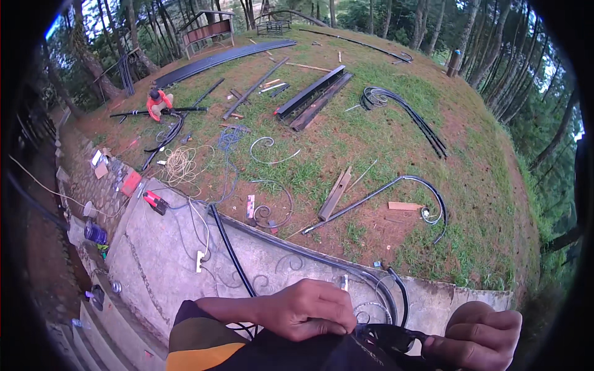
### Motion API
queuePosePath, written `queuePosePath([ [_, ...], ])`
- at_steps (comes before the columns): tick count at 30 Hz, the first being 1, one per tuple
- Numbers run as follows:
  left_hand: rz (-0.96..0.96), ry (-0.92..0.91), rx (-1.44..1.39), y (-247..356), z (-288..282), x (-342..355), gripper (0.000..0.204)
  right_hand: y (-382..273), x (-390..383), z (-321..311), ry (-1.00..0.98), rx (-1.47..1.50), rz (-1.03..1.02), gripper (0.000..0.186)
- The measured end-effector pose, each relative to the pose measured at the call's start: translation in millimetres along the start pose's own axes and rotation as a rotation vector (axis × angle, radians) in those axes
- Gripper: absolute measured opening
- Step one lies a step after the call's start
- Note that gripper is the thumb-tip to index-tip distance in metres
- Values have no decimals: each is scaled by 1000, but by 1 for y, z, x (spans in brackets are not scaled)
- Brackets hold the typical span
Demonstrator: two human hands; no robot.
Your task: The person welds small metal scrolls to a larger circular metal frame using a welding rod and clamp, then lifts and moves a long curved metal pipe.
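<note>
Low in the view, my left hand [315, 309] is closed, its fingers pinching dark cloth [309, 353] of a garment in front of me, beside one end of a pair of black-framed glasses [396, 337]. My right hand [476, 339] is curled shut around the other end of the glasses, thumb and fingers on the dark side arm. Part of the glasses is hidden behind the cloth and fingers. Whether my left fingertips also touch the frame cannot be made out. A dark sleeve with a yellow-orange band [204, 358] covers my left forearm.
Beyond lies a concrete slab [179, 241] with bent black metal bars [234, 253], a power strip [200, 261] and a red power tool [154, 201]. Grass behind holds metal scrolls [272, 213], cables [181, 164] and beams [312, 93]. Another person [159, 104] crouches far left. Steps [117, 328] descend at left.
</note>
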State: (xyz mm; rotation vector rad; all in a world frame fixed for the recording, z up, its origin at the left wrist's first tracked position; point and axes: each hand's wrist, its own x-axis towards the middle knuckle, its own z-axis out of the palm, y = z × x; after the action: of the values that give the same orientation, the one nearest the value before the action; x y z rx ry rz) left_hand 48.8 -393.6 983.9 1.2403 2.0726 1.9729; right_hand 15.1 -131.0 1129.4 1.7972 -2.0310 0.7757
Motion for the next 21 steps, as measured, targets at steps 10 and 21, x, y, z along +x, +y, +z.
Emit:
queuePosePath([
  [10,98,152,364,13,58,26,11,-3,-16,-8,-391,-16,-391,20],
  [21,109,88,421,33,117,44,17,9,-87,16,-425,764,-381,28],
])
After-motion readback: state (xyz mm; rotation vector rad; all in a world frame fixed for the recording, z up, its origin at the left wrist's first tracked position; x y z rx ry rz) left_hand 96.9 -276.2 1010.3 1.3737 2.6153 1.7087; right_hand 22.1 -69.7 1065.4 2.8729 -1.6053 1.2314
